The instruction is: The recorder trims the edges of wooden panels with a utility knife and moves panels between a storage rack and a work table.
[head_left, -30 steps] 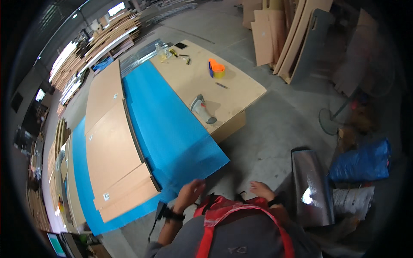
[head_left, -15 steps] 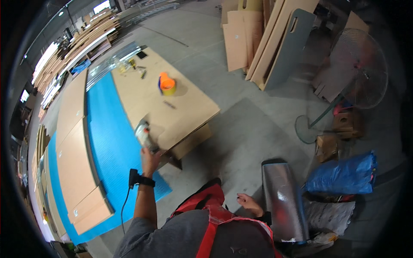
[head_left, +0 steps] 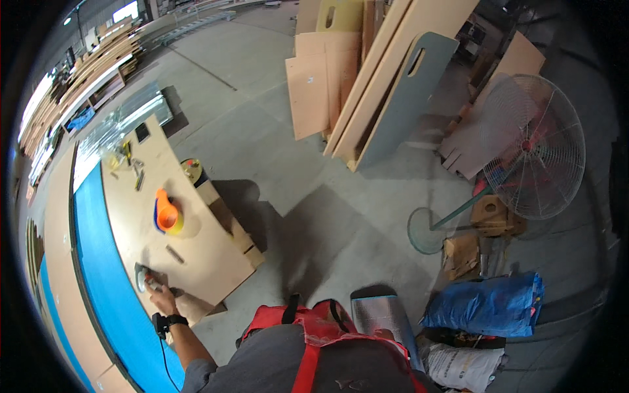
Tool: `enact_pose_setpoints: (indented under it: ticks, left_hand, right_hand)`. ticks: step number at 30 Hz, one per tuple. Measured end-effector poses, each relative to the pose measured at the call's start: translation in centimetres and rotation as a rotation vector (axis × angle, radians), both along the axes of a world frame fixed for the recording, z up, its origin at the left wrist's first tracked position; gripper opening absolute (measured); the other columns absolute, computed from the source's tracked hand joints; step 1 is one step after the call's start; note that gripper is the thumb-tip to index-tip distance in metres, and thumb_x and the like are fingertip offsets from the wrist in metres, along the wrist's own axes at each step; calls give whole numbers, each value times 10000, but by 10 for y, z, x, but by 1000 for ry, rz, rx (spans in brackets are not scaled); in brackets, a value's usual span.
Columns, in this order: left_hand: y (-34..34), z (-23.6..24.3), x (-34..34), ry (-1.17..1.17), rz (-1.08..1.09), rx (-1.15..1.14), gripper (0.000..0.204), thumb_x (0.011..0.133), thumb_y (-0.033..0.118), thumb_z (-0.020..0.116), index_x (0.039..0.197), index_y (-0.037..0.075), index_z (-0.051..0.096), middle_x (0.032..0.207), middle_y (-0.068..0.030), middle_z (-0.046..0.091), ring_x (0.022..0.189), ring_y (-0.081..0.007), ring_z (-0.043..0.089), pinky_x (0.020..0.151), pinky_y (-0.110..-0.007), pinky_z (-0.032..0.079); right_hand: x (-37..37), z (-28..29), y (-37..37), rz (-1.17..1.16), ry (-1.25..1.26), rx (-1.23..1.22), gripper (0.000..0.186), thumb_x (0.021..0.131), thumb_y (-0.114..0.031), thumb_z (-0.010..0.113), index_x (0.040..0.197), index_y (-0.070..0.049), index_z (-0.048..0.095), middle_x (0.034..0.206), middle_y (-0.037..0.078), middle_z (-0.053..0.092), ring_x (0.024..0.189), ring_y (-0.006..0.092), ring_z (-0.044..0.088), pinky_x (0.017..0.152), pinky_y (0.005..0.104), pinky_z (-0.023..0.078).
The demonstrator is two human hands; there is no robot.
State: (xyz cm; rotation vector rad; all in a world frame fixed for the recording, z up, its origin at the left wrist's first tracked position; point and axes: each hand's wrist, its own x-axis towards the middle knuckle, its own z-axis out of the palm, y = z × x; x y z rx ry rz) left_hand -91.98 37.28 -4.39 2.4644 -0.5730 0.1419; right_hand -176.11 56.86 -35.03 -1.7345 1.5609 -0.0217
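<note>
My left hand [head_left: 162, 299] is closed around a hand tool [head_left: 145, 278] with a pale round front and a reddish part; its exact kind is too small to make out. The tool is at the near left edge of a tan wooden tabletop [head_left: 196, 265], beside blue bubble wrap [head_left: 121, 262]. Farther up the tabletop stand an orange holder [head_left: 166, 211] with blue and yellow parts and a short dark stick-like piece [head_left: 175, 254]. Only a small patch of my right hand [head_left: 384, 335] shows beside my apron, near a silvery foil roll [head_left: 380, 313]; its fingers are hidden.
Long tan boards [head_left: 62, 262] lie along the left on the bubble wrap. Tall panels [head_left: 400, 98] lean together at the back. A standing fan [head_left: 534, 147] is at the right, with a cardboard box [head_left: 495, 213] and a blue bag [head_left: 488, 304] near its base.
The view has swung to the right, shifting the table leftward. My left hand still grips the tool at the table's edge. My right hand, seen plainly before, is now mostly hidden beside my apron.
</note>
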Motion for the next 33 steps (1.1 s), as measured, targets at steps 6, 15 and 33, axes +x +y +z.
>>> enact_pose_setpoints:
  ticks: [6,15,33]
  left_hand:
    - [-51,18,-29,183,260,148,736,778,341,672,1421,125,389,1172,-303,609,1085,-443,596,912,-504,472]
    - [-107,50,-162,-209,282,32,437,780,95,701,1152,-82,555,1110,-270,607,1043,-403,565,971,-467,414]
    - [-456,163,-292,-113,-171,-398,379,975,-1,466,1354,12,470,1303,-133,561,841,-126,576,591,-221,494]
  right_hand:
    - [-13,25,-116,161,340,26,232,793,-294,579,734,-84,659,724,149,624,707,325,623,664,436,500]
    - [-110,3,-439,-89,-176,267,251,816,-287,564,781,-67,679,736,195,627,741,348,636,702,460,505]
    - [170,125,-898,318,-340,299,310,891,-189,584,1142,-19,647,1001,121,703,930,202,648,860,342,502]
